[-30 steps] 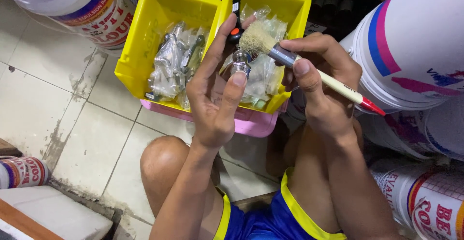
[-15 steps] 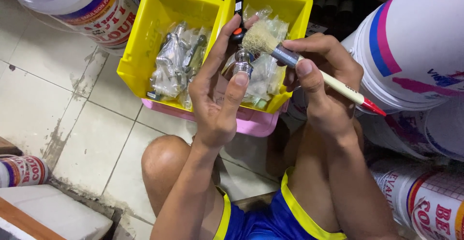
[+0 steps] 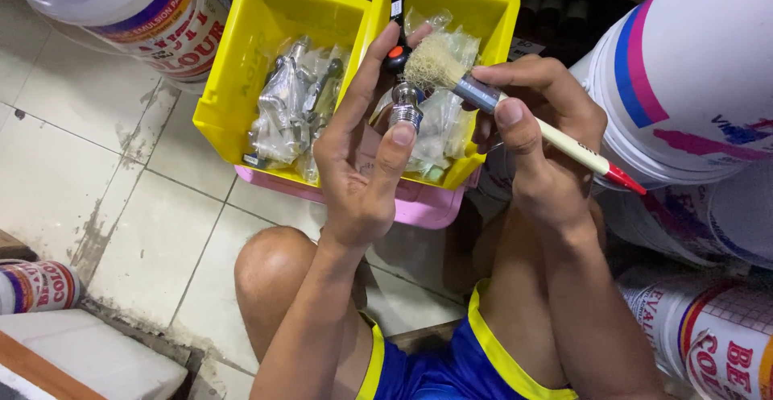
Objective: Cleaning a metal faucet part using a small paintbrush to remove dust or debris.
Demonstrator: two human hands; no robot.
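Your left hand (image 3: pixel 366 178) clamps a metal tap (image 3: pixel 405 102); your right hand (image 3: pixel 539 138) grips a paintbrush (image 3: pixel 483 94) touching it. At 12 o'clock, two yellow bins (image 3: pixel 233 102) hold bagged metal fittings (image 3: pixel 290 106).

The person wears blue shorts (image 3: pixel 439 372) with a yellow band along the edges, one strip curving up beside the left knee (image 3: pixel 278 275), another running by the right leg. Arms are bare, no sleeves, no watch or rings. The left hand (image 3: pixel 362 166) and right hand (image 3: pixel 535 154) are ungloved, nails short and plain.
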